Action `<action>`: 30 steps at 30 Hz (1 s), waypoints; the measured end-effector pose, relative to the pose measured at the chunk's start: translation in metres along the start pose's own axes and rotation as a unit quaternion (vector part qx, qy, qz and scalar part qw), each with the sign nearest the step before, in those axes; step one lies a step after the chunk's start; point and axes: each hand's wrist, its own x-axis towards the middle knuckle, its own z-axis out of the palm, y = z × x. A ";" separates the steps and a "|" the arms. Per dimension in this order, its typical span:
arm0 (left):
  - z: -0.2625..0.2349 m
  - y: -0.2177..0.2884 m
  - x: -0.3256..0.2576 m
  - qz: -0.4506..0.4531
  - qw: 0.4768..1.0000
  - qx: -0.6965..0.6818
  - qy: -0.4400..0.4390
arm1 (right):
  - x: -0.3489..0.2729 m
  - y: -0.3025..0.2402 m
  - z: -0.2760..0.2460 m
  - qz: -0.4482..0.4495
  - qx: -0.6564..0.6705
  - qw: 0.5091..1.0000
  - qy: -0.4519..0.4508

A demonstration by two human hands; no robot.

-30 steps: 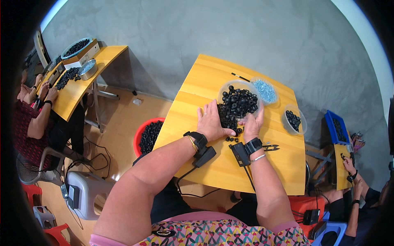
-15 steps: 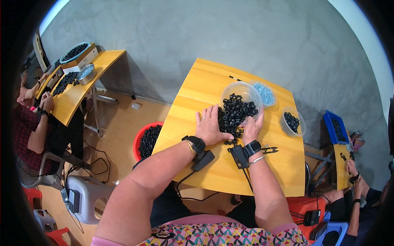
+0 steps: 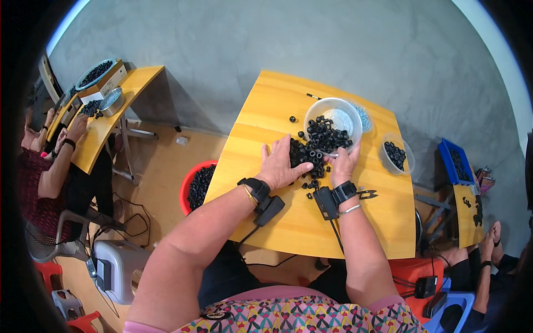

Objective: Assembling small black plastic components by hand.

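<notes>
While the left hand (image 3: 280, 167) rests at nine o'clock of the loose black parts (image 3: 315, 157), fingers spread and thumb wide, the right hand (image 3: 343, 166), at four, holds the tilted translucent bowl (image 3: 356, 119) by its rim; some fingertips hidden. Bowl at one o'clock of the pile, on yellow counter (image 3: 261, 122). Blue bits (image 3: 364, 116) at its two o'clock, half masked. Dark snips (image 3: 367, 194), five o'clock of right hand, partly covered.

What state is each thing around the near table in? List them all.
Big tub: lidless, tilted, partly filled
Black parts: loose, inside and outside big tub
Right hand: holding big tub
Left hand: open, beside black parts
Small tub: lidless, partly filled
Blue pieces: loose, partly hidden
Snips: lying flat
Pen: lying flat
Red basin: lidless, partly hidden
</notes>
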 end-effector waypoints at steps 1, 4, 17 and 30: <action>0.001 0.000 -0.001 0.002 1.000 0.001 0.003 | 0.000 0.000 -0.001 -0.003 0.002 1.000 -0.001; 0.003 -0.004 -0.001 0.012 1.000 0.009 0.014 | 0.002 0.003 -0.003 0.003 0.046 0.999 -0.010; -0.004 0.002 -0.003 -0.005 0.999 0.004 -0.044 | 0.011 -0.012 -0.008 0.030 0.038 0.998 -0.051; -0.001 -0.010 0.000 0.011 0.996 -0.051 -0.070 | 0.034 -0.031 -0.023 0.200 0.145 0.966 -0.080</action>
